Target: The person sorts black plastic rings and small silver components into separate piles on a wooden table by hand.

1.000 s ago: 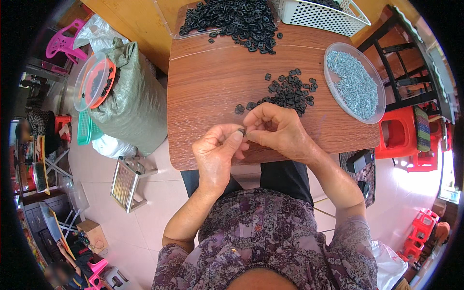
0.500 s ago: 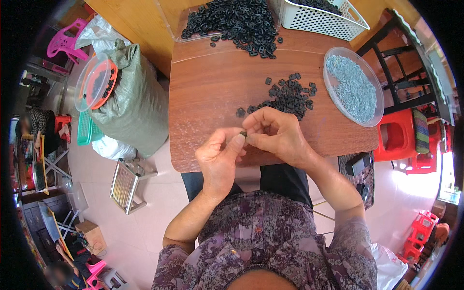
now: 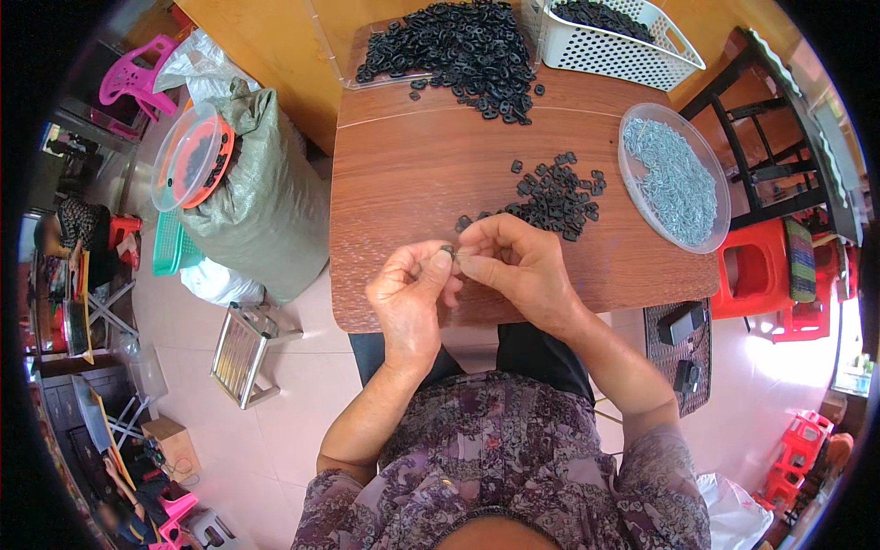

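Over the near edge of the wooden table (image 3: pixel 412 174), my two hands meet fingertip to fingertip. My left hand (image 3: pixel 408 289) pinches a small black plastic piece (image 3: pixel 447 249) between thumb and fingers. My right hand (image 3: pixel 518 270) is pinched close against that piece; whatever its fingertips hold is too small and covered to make out. Just beyond my right hand lies a pile of small black pieces (image 3: pixel 559 197). To its right stands a round clear tray (image 3: pixel 626 174) full of small silvery metal pins (image 3: pixel 674 179).
A larger heap of black pieces (image 3: pixel 449 46) spills from a clear bin at the far edge, beside a white perforated basket (image 3: pixel 623 57). A stuffed sack (image 3: pixel 261 192) bearing an orange bowl (image 3: pixel 223 165) stands left. Red stools (image 3: pixel 752 266) stand right; a metal stool (image 3: pixel 243 353) is lower left.
Both hands stay together at the near edge, and the right fingertips have shifted slightly against the black piece. The whole view has moved a little.
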Available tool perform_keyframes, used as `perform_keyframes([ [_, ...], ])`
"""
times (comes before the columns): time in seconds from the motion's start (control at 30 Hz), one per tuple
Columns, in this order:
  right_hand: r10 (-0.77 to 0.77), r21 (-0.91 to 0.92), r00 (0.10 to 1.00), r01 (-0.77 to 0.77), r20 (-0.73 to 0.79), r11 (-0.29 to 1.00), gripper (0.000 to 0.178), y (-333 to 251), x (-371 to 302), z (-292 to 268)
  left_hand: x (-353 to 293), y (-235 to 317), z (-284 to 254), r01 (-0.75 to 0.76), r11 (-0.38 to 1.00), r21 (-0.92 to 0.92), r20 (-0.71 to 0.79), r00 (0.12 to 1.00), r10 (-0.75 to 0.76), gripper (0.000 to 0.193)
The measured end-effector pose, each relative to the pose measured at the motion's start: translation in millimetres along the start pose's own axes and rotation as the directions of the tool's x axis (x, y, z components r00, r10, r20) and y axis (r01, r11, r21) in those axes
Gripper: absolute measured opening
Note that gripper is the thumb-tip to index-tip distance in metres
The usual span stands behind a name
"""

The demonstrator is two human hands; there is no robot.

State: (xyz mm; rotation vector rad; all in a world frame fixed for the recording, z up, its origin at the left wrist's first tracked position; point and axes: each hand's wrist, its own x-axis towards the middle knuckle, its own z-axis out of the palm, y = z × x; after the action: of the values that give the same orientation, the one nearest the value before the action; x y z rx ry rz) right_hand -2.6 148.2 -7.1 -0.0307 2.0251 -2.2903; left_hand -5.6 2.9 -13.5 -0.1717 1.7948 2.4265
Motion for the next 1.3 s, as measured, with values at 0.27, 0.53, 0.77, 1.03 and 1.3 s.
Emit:
perform_keyframes([
  [0.27, -0.159, -0.203, 0.980, 0.132, -0.122, 0.970, 0.008, 11.0, 2.1, 4.9, 2.9, 1.0, 5.8, -0.009, 0.998, -0.055, -0.011, 1.000, 0.009, 0.008],
  [0.53, -0.103, -0.186, 0.994, 0.096, -0.033, 0.978, 0.007, 2.5, -3.9, 1.9, -3.6, -2.5, 5.5, -0.070, 0.998, -0.001, 0.033, 0.997, 0.070, 0.010],
  [0.77, -0.432, -0.476, 0.901, 0.398, 0.042, 0.784, 0.004, 4.1, 1.8, -1.4, -3.3, -1.2, 14.7, -0.067, 0.995, -0.067, 0.010, 0.998, 0.068, 0.010],
  [1.03, -0.600, -0.629, 0.794, 0.516, 0.097, 0.581, 0.012, -16.7, 37.1, -34.4, 20.6, 5.7, 13.9, 0.098, 0.969, -0.225, 0.005, 0.995, -0.100, 0.008],
  [1.3, -0.598, -0.966, 0.801, 0.161, 0.007, 0.205, 0.025, 11.1, 148.1, -111.5, 25.8, 2.0, 6.6, 0.110, 0.968, -0.227, 0.023, 0.994, -0.108, 0.011],
])
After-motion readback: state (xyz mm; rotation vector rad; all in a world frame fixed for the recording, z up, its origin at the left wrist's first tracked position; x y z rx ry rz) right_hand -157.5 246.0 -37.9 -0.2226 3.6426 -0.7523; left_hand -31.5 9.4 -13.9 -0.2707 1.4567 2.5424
